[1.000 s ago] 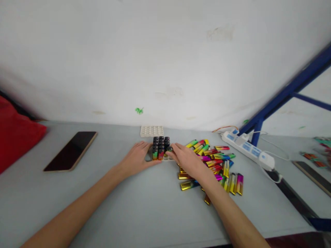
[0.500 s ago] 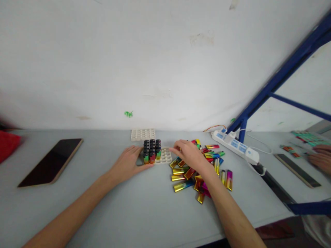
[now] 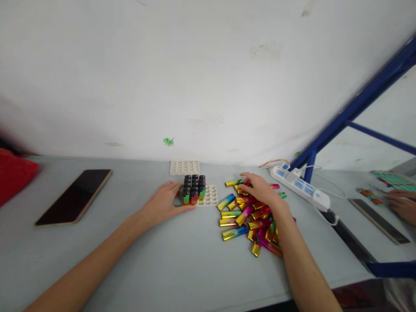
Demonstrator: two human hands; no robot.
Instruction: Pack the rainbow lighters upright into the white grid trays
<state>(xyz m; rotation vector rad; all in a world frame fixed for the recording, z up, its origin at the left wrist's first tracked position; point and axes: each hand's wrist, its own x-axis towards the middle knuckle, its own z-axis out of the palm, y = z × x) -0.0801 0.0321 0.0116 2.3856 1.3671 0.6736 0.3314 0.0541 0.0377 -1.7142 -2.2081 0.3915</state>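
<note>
Our right hand (image 3: 260, 190) rests fingers-down on the heap of loose lighters (image 3: 250, 216), perhaps pinching one. Our left hand (image 3: 164, 201), open, touches the tray (image 3: 209, 197) where upright lighters (image 3: 194, 190) stand just right of it.

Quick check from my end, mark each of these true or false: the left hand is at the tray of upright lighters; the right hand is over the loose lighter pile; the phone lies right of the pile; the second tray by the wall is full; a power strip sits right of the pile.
1. The left hand rests against the white tray holding upright black-capped lighters. True.
2. The right hand is over the pile of loose metallic multicoloured lighters. True.
3. The dark flat phone lies right of the pile. False: it lies far left, beyond the left hand.
4. The second white tray by the wall is full. False: its holes show empty.
5. A white power strip sits right of the pile. True.
</note>
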